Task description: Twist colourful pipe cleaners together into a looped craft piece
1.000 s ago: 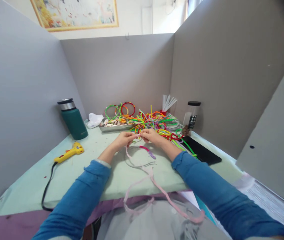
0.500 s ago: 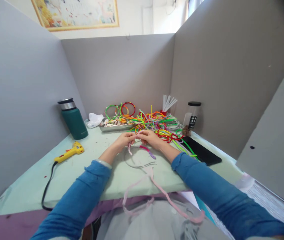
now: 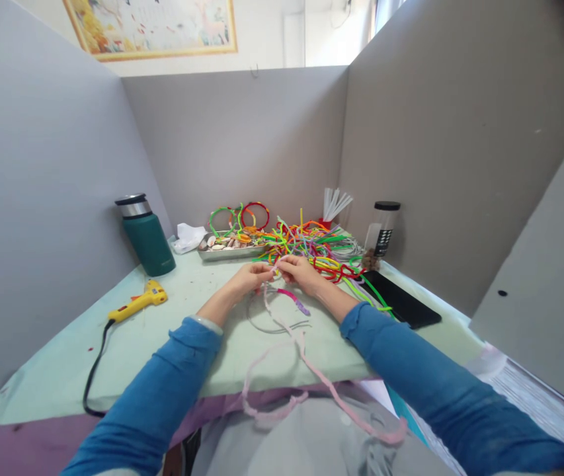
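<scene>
My left hand and my right hand meet close together over the table, fingertips pinched on a pale pink pipe cleaner. Its long fuzzy strand hangs from the fingers and trails over the table's front edge towards my lap. Just below the hands is a thin grey wire loop with loose ends at the right. A magenta and purple wrapped stretch lies on the loop's right side. The fingers hide the loop's far part and the spot where the pink strand is pinched.
At the back, a metal tray of shells stands before several coloured rings. Beside it lies a heap of pipe cleaners. A yellow glue gun and green bottle are left; a clear jar and black phone-like slab are right.
The short pink end that hung under my left hand is no longer there; a longer pink strand now runs down from the fingers. Both hands stay nearly in place.
</scene>
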A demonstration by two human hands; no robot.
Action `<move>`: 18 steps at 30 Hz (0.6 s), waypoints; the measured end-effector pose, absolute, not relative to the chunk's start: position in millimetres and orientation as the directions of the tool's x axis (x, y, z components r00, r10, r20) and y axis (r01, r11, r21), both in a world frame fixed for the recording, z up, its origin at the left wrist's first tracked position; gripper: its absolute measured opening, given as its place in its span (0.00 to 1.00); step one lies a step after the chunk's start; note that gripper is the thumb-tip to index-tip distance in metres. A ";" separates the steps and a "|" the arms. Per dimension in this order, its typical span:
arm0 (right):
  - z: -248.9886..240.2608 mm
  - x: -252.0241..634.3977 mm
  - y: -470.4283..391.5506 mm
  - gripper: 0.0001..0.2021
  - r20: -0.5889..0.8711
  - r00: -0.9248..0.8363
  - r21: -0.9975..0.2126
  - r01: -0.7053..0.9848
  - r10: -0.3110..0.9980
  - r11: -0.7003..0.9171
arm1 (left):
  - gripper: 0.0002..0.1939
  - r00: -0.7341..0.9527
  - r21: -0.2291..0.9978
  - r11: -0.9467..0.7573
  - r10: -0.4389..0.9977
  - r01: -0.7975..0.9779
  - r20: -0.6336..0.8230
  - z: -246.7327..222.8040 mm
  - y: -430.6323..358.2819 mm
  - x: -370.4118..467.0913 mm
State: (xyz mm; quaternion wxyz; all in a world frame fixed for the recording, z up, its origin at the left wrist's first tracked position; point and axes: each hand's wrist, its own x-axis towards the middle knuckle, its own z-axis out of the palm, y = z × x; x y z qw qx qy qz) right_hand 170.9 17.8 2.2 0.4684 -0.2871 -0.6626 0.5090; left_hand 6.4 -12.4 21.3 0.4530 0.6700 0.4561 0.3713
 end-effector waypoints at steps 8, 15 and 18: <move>3.0 167.1 14.5 0.10 0.414 -0.357 -0.899 -0.015 0.837 0.438 | 0.16 0.294 0.939 -0.192 0.950 0.286 0.105 20.7 -14.5 10.9; 4.4 168.0 14.2 0.12 0.422 -0.365 -0.889 0.014 0.830 0.458 | 0.18 0.267 0.925 -0.197 0.957 0.325 0.110 24.8 -17.6 14.9; 4.0 167.0 13.7 0.13 0.436 -0.351 -0.883 0.013 0.829 0.469 | 0.16 0.254 0.929 -0.189 0.961 0.320 0.108 24.0 -16.9 15.6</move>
